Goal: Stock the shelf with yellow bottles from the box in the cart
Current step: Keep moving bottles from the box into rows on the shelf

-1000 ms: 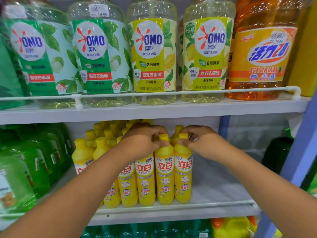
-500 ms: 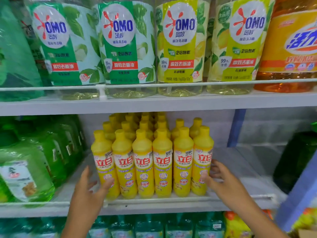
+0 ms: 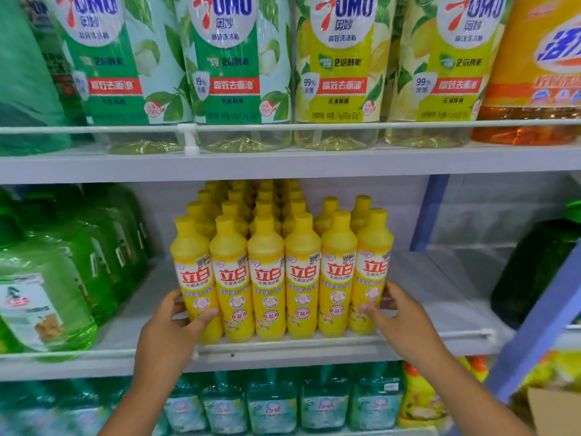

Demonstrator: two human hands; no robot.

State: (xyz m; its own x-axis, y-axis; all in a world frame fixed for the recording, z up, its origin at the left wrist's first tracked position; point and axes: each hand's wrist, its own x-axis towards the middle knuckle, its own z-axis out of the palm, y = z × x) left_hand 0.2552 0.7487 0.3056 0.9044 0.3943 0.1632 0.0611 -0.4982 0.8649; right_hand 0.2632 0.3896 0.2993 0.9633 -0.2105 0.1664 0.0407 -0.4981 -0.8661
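Fingers of my left hand (image 3: pixel 168 325) curl round the leftmost front yellow bottle (image 3: pixel 196 278); those of my right hand (image 3: pixel 404 319) clasp the rightmost yellow bottle (image 3: pixel 371 272). Between them, the front row of bottles (image 3: pixel 283 278) stands upright on the middle shelf (image 3: pixel 440 294), just behind its front rail (image 3: pixel 345 343).

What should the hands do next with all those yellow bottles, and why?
Probably let go and reach for more bottles. The left hand and right hand bracket a front row that stands upright and tight behind the rail, and bare shelf remains to the right.
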